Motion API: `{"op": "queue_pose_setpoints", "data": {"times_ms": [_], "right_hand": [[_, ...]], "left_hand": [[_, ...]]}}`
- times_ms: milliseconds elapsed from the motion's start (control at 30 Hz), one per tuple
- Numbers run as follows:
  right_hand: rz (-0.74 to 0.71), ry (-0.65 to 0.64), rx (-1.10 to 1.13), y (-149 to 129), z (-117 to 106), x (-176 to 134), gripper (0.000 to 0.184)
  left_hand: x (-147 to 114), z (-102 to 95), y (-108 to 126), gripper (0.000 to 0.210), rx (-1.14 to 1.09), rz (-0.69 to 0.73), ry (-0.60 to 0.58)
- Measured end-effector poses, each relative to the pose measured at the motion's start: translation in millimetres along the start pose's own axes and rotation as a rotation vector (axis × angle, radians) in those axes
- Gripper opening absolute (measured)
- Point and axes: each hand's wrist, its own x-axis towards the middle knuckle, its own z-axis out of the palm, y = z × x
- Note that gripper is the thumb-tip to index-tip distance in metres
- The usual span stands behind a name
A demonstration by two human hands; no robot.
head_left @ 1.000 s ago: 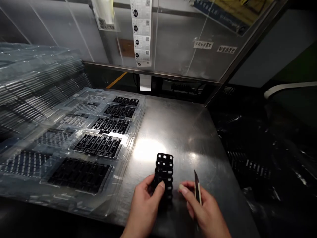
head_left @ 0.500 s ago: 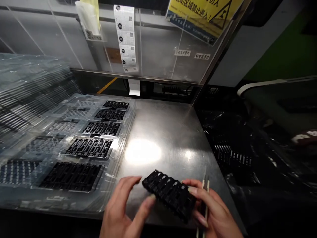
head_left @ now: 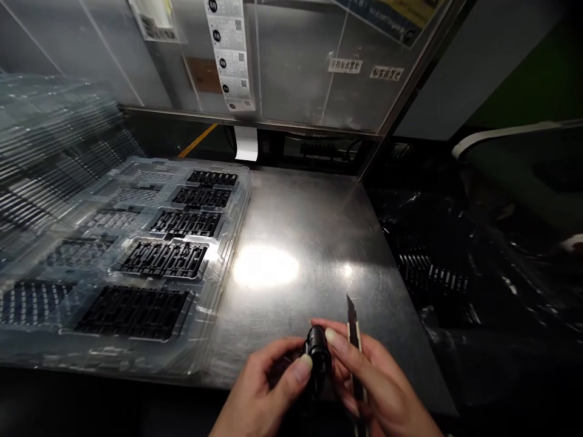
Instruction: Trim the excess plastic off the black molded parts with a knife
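1. The left hand [head_left: 268, 388] and right hand [head_left: 371, 382] are both curled around a black plastic part [head_left: 317, 355], held end-on just above the near edge of the table [head_left: 314, 243].
2. The right hand also pins a knife [head_left: 353, 331] against its fingers, blade pointing away.
3. A clear tray [head_left: 228, 243] of black parts fills the table's left half; the right half lies bare up to its right edge.
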Motion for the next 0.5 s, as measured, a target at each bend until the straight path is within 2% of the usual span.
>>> {"op": "queue_pose_setpoints", "data": {"times_ms": [67, 167, 267, 333, 500], "right_hand": [[0.020, -0.020, -0.062, -1, -2, 0, 0.104], [0.007, -0.061, -0.129, 3, -6, 5, 0.098], [-0.021, -0.061, -0.107, 7, -6, 11, 0.092], [0.011, -0.061, -0.078, 7, -5, 13, 0.090], [0.018, -0.064, -0.013, 7, -4, 12, 0.089]], "left_hand": [[0, 1.2, 0, 0.065, 0.020, -0.016, 0.011], [2, 1.8, 2, 0.063, 0.030, -0.031, -0.017], [1, 3.8, 2, 0.062, 0.026, -0.056, 0.016], [0, 5.0, 2, 0.066, 0.043, -0.064, 0.025], [-3, 4.1, 1, 0.059, -0.041, -0.112, -0.057]]}}
